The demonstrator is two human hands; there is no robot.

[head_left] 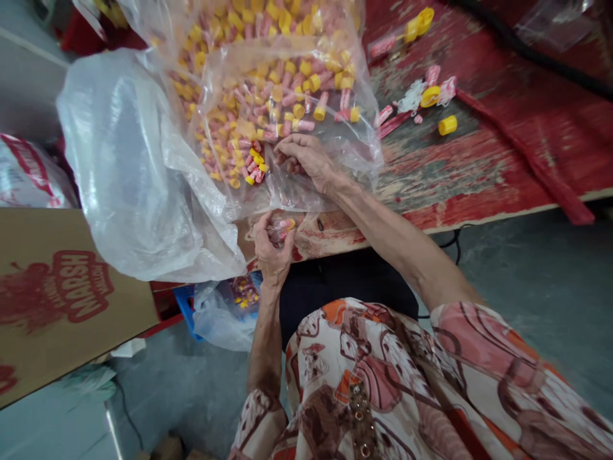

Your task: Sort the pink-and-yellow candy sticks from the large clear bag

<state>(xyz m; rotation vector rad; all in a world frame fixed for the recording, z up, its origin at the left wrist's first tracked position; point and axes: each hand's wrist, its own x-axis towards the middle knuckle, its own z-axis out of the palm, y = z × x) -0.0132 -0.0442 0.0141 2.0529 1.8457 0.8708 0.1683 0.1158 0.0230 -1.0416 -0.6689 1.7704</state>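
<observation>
My left hand [274, 252] is closed on a small clear plastic bag [278, 235] at the table's front edge. At least one pink piece with a yellow cap shows inside it. My right hand [309, 156] reaches over the mouth of a large clear plastic bag [354, 153], its fingers curled. Whether they pinch anything I cannot make out. Heaped in the large bag are many pink-and-white tubes with yellow caps [287, 83]. Just left of my right fingers, several brighter capped tubes [253, 165] lie uncovered in the bag's opening.
The worn red table [502, 147] carries loose tubes, a yellow cap [447, 125], white rubber bands [412, 98] and a red strip [531, 160] at right. A milky plastic bag [129, 166] hangs over the left edge. Below are a cardboard box [71, 281] and a blue crate [186, 313].
</observation>
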